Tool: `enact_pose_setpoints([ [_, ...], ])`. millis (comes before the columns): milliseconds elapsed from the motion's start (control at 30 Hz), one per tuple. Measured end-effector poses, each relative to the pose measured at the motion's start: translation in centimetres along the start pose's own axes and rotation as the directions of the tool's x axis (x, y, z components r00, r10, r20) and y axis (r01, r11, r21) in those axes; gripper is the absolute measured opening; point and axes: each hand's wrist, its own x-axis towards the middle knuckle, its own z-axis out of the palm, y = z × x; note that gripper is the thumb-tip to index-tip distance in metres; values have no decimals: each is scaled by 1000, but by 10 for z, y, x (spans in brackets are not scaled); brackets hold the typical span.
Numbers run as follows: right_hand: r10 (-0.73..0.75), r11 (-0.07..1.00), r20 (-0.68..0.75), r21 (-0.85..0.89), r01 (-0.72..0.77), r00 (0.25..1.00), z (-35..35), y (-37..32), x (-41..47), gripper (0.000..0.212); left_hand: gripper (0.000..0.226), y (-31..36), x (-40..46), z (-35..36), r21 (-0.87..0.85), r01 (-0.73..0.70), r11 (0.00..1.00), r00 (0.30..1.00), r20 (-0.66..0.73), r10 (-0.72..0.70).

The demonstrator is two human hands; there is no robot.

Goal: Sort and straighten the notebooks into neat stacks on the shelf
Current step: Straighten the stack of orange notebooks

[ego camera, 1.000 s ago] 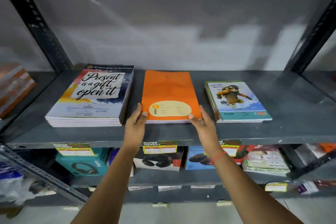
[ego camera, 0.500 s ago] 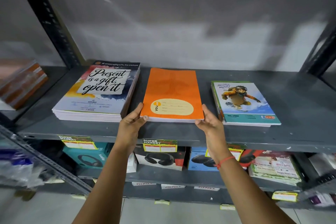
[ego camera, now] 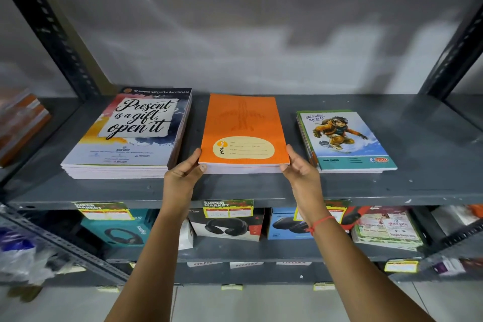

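Note:
Three notebook stacks lie on the grey metal shelf (ego camera: 261, 188). A tall stack topped by a "Present is a gift, open it" cover (ego camera: 130, 133) is on the left. An orange stack (ego camera: 243, 123) with a cream label sits in the middle. A thin stack with a snowboarder cover (ego camera: 345, 138) is on the right. My left hand (ego camera: 183, 178) grips the orange stack's near left corner, thumb on the front edge. My right hand (ego camera: 300, 172) grips its near right corner. The orange stack lies square to the shelf's front edge.
Black slotted uprights (ego camera: 49, 29) frame the shelf at the left and right. Orange-striped books (ego camera: 21, 123) lie on the neighbouring shelf at far left. Headphone boxes (ego camera: 227, 227) and price tags (ego camera: 227, 208) fill the shelf below. A grey wall closes the back.
Both hands have shifted from flat on the orange stack's sides to pinching its front corners. The stack has turned slightly straighter. The camera has drifted left and closer.

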Motion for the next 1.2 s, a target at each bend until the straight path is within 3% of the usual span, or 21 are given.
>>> enact_pose_setpoints([
  [700,13,1000,-160,-7,-14,987,10,3,1,43,38,-4,5,8,-39,-17,999,992,-128,12],
  [1200,35,999,-185,22,-32,982,10,1,1,41,37,-2,-3,12,-36,-58,998,985,-165,51],
])
